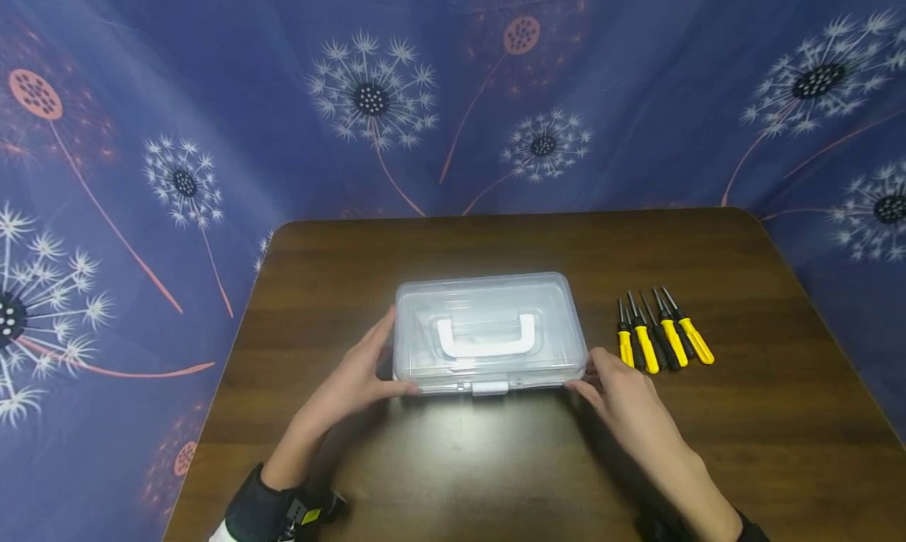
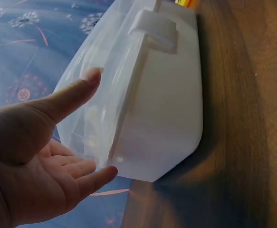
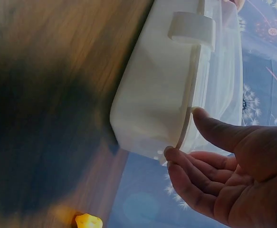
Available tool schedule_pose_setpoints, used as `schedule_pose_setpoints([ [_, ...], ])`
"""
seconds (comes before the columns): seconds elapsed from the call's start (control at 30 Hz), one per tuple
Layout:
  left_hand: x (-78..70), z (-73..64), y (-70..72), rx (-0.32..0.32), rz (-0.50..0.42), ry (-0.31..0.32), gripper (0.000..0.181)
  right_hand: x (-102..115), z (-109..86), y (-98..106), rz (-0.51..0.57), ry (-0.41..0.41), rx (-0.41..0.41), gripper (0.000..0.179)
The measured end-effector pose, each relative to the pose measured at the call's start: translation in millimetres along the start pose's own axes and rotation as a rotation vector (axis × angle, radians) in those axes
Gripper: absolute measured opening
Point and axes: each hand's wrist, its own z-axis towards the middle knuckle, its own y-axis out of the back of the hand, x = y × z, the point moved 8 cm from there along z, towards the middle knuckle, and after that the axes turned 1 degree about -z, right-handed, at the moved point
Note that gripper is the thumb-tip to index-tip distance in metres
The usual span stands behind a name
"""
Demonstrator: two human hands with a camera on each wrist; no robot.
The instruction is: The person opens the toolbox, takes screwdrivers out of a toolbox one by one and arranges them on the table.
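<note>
A plastic toolbox (image 1: 488,322) with a clear lid, white handle (image 1: 487,345) and front latch (image 1: 490,388) sits closed on the table. At its left end is my left hand (image 1: 354,381), fingers along the side and thumb near the front corner. In the left wrist view, the left hand's (image 2: 48,156) fingers are fairly straight beside the lid's end. My right hand (image 1: 626,396) grips the front right corner. Its thumb (image 3: 219,130) lies on the lid's rim in the right wrist view, with the fingers curled at the box's end.
Several screwdrivers (image 1: 665,337) with yellow and black handles lie side by side to the right of the toolbox. The brown wooden table (image 1: 467,463) meets a blue dandelion-print cloth (image 1: 453,94) at its back and sides.
</note>
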Motion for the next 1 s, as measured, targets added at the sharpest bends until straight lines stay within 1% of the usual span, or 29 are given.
schedule_pose_setpoints([
  [0.13,6.3,4.8,5.5,-0.028,-0.009,0.07,0.119,-5,10.3,-6,-0.01,0.001,0.015,0.033],
  [0.27,13.8,15.1,14.8,-0.093,0.023,0.114,0.108,-9,24.6,-11,-0.016,0.011,0.018,0.033],
  [0.37,19.8,28.2,20.3,-0.14,0.026,0.113,0.098,-11,36.9,-13,-0.026,0.02,0.012,0.033],
  [0.57,31.6,56.5,25.2,-0.2,-0.032,0.093,0.085,-16,63.0,-15,-0.044,0.027,0.015,0.032],
  [0.67,34.8,66.4,28.4,-0.227,-0.047,0.065,0.08,-18,75.8,-17,-0.051,0.05,-0.006,0.032],
  [0.8,38.1,77.9,32.7,-0.253,-0.04,0.037,0.076,-21,90.3,-18,-0.075,0.08,-0.043,0.031],
  [0.93,40.3,90.3,35.5,-0.279,-0.031,0.01,0.074,-24,102.8,-17,-0.082,0.09,-0.053,0.03],
  [1.0,41.5,96.7,35.7,-0.29,-0.029,0.006,0.073,-27,108.2,-17,-0.076,0.087,-0.057,0.029],
])
